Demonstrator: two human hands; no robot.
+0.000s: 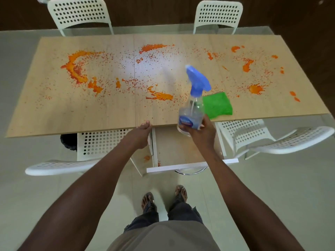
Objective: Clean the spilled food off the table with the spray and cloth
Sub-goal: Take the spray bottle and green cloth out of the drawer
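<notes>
1. While the left hand (pixel 143 129) rests at the worktop's (pixel 54 109) near edge, fingers (pixel 147 122) loosely extended and holding nothing, the right hand (pixel 201 131) grips a spray bottle (pixel 193 109) by its base.
2. A green cloth (pixel 218 105) lies just behind the bottle.
3. Orange spilled food (pixel 76 69) spatters the surface.

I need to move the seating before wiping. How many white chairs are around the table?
4. Two at the far side: far-left chair, far-right chair. Two at the near side: near-left chair, near-right chair. Others could sit outside the view.
</notes>
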